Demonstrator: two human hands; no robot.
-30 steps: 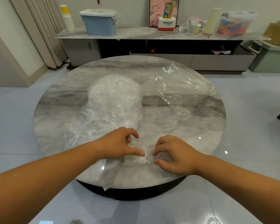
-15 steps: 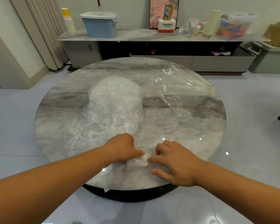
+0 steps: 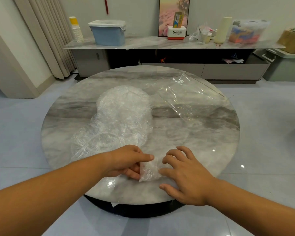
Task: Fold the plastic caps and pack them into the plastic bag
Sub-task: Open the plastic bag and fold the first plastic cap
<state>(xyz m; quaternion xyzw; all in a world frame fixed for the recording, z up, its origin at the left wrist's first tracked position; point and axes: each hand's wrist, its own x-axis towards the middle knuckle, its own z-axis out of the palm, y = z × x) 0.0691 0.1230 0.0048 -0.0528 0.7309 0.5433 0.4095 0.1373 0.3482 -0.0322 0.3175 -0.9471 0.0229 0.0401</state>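
Observation:
A small folded plastic cap point(image 3: 148, 172) lies near the front edge of the round marble table point(image 3: 211, 133). My left hand point(image 3: 126, 162) grips the cap's left side, thumb on top and fingers underneath. My right hand point(image 3: 182, 172) touches the cap's right side with spread fingertips. A heap of crinkled clear plastic caps point(image 3: 119, 120) spreads over the table's left middle. A flat clear plastic bag point(image 3: 191, 97) with a small white label lies at the back right.
Behind the table runs a low marble-topped cabinet point(image 3: 160, 44) with a blue lidded box point(image 3: 107, 32), stacked paper cups point(image 3: 76, 29), a Panasonic box point(image 3: 176, 34) and clutter. A green bin point(image 3: 286, 65) stands on the floor at the right. Curtains point(image 3: 46, 34) hang at the left.
My left hand has turned and lifted the folded cap's left side, its fingers now underneath. My right hand has opened and its fingertips rest against the cap.

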